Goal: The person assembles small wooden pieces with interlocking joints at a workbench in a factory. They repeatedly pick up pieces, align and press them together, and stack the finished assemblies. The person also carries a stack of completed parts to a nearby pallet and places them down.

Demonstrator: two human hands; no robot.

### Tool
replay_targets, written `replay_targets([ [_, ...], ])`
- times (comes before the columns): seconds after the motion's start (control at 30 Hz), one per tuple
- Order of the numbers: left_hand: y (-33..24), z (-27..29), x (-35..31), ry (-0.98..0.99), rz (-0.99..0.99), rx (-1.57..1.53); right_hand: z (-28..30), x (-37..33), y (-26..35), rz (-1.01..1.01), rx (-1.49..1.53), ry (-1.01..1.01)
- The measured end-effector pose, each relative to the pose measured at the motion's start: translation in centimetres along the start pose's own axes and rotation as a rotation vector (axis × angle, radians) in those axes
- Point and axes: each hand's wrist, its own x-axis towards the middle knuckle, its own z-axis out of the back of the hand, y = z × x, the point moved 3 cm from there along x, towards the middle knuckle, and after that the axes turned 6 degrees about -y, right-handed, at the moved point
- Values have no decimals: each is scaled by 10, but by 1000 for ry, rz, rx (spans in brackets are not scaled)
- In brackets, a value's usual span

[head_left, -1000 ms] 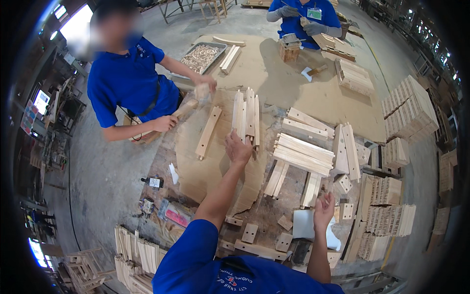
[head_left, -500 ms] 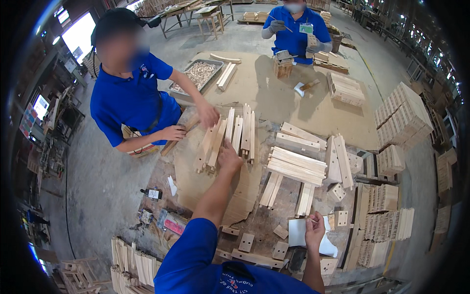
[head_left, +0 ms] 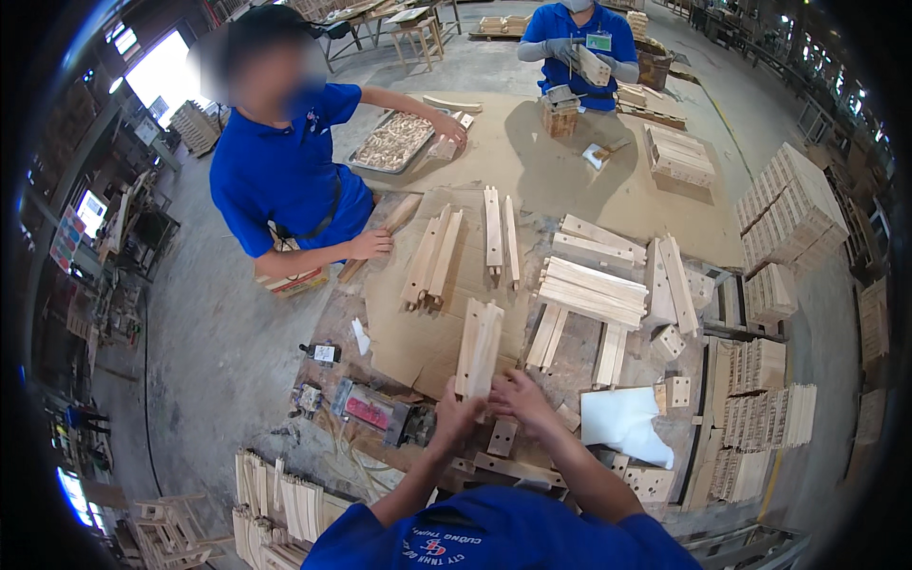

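A small bundle of pale wooden rails (head_left: 481, 344) stands out in front of me, its near end gripped by my left hand (head_left: 457, 414). Beside that end is my right hand (head_left: 521, 399), its fingers apart; whether they touch the wood I cannot tell. On the cardboard (head_left: 385, 323) beyond lie more drilled rails (head_left: 432, 256), with a separate pair of rails (head_left: 494, 233) to their right. A stack of flat slats (head_left: 593, 291) rests on crosswise pieces to the right.
A co-worker at the left has one hand (head_left: 370, 244) on a wooden piece and the other (head_left: 449, 130) by a tray of small wood parts (head_left: 391, 142). Another gloved person stands across the table. A white sheet (head_left: 622, 423) and drilled blocks (head_left: 670, 342) lie right.
My left hand has drawn several rails off the cardboard toward me. My right hand has left the white sheet and come beside them. The left co-worker's arm now stretches toward the tray.
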Motion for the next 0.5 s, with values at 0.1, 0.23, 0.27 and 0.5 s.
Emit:
replay_targets([
  [0.1,2,0,-55,-122,-292,345,-35,12,-21,-64,58,145],
  [0.23,6,23,-80,32,-409,452,-38,-15,-24,115,-11,68],
  [0.27,6,30,-78,94,-531,423,-31,-25,-15,149,-66,91],
  [0.5,-47,12,-25,215,-53,-538,-27,-101,24,481,-343,289],
])
